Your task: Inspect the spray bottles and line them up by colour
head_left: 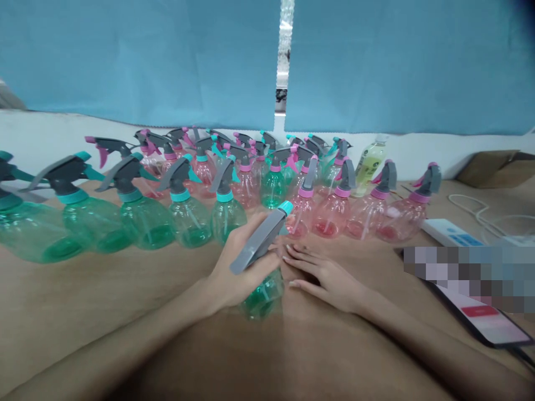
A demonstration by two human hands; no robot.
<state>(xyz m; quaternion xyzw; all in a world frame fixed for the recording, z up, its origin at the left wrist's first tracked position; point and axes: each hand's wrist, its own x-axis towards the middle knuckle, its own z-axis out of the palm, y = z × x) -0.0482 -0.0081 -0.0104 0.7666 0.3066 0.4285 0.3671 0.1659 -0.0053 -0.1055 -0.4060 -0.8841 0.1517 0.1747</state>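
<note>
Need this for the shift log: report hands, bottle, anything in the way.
Left hand closed around green spray bottle, near its top. Right hand open, fingers pointing toward it. Other spray bottles crowd the table beyond.

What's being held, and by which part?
The left hand grips a green spray bottle around its neck, below the grey head; the right hand holds nothing.

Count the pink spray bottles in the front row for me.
4, side by side, right of centre: leftmost pink bottle, second pink bottle, third pink bottle, rightmost pink bottle. The left hand and held green bottle could hide another.
</note>
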